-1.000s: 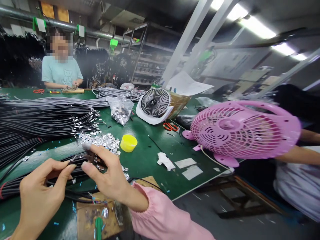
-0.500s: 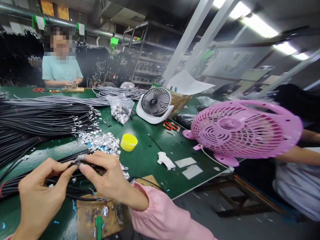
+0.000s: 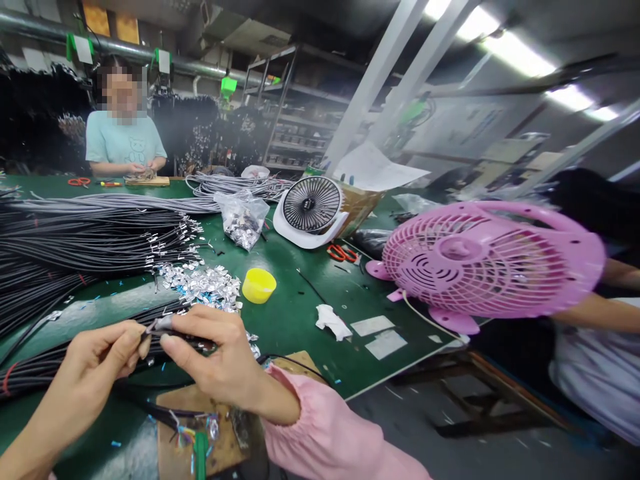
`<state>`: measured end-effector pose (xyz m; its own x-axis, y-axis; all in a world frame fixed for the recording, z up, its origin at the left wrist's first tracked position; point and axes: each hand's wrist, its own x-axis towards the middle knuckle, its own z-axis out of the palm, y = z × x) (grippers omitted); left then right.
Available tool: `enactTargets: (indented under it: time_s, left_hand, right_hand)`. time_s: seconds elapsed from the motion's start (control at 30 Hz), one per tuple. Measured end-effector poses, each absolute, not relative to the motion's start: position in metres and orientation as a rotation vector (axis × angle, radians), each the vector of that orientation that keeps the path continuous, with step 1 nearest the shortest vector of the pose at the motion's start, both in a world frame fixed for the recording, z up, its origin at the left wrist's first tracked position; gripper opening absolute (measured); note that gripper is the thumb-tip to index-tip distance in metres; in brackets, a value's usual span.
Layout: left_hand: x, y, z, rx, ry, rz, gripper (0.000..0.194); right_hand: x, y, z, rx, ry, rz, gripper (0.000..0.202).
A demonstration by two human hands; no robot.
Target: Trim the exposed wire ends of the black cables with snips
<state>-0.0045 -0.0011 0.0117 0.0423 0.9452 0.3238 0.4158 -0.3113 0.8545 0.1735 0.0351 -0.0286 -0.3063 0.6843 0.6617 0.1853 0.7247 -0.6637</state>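
Low over the green desk (image 3: 310, 313), a black cable (image 3: 197, 341) is pinched at its end by the left hand (image 3: 97, 360) and right hand (image 3: 217, 357), fingers closed together. Foil scraps (image 3: 205, 283) and a yellow cap (image 3: 259, 285) are seen just beyond.

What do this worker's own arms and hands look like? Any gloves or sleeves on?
Both hands are bare, with no gloves, rings or watch in sight. The right hand comes out of a loose pink sleeve gathered into an elastic cuff at the wrist. The left hand shows a bare forearm down to the frame edge, with no sleeve visible there. The fingernails look short and unpainted.
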Motion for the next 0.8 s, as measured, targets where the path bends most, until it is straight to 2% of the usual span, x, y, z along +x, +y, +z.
enactTargets:
  time_s: [0.13,0.27,0.33,0.53,0.67,0.8]
  left_hand:
    - [-0.006,-0.003,0.011,1.737,1.316,1.112,0.069]
    - [-0.005,-0.004,0.008,1.711,1.264,1.004,0.067]
    - [-0.005,-0.004,0.006,1.713,1.262,0.978,0.066]
    - [-0.008,-0.007,-0.014,1.706,1.397,1.141,0.059]
    - [-0.007,-0.009,-0.024,1.701,1.455,1.206,0.055]
    - [-0.003,-0.007,-0.019,1.713,1.438,1.190,0.053]
  right_hand:
    - [0.176,0.034,-0.023,-0.728,-1.735,0.628,0.023]
    - [0.174,0.036,-0.024,-0.528,-1.823,0.652,0.014]
    - [0.174,0.038,-0.028,-0.427,-1.862,0.635,0.020]
    - [0.179,0.041,-0.035,-0.431,-2.057,0.420,0.015]
    - [0.179,0.042,-0.033,-0.394,-2.076,0.248,0.020]
    - [0.177,0.041,-0.034,-0.447,-2.019,0.252,0.020]
